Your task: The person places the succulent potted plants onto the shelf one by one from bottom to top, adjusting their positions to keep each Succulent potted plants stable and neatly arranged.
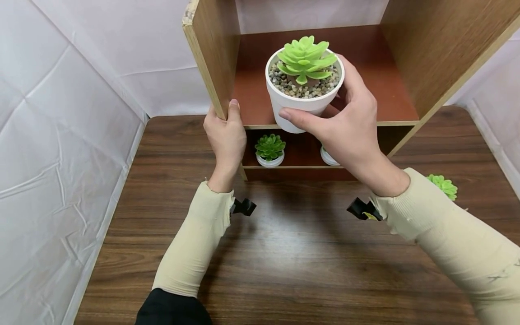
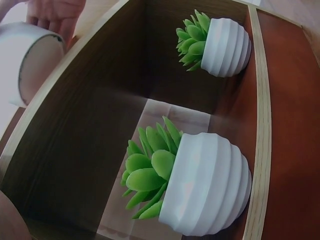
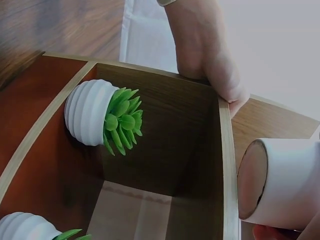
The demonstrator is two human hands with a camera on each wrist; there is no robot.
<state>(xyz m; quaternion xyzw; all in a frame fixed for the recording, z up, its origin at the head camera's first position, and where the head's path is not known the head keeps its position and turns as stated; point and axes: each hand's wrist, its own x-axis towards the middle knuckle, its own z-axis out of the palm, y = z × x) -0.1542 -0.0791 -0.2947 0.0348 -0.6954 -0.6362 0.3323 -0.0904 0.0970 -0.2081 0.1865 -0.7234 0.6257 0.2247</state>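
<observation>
My right hand (image 1: 351,117) grips a smooth white pot (image 1: 290,106) with a light green succulent (image 1: 305,58) and pebbles, held upright at the front of the shelf unit's upper compartment (image 1: 390,81). In the right wrist view the pot (image 3: 282,182) shows its underside beside the board edge. My left hand (image 1: 227,137) holds the front edge of the unit's left side panel (image 1: 211,67), thumb on the inner side. Below, the lower compartment holds a ribbed white pot with a dark green succulent (image 1: 270,148) at left and another pot (image 1: 329,158), partly hidden by my right hand.
The unit stands on a dark wooden table (image 1: 174,189). Another light green succulent (image 1: 443,186) is on the table at the right, partly hidden by my right sleeve. White sheeting (image 1: 53,149) hangs at the left, the back and the right.
</observation>
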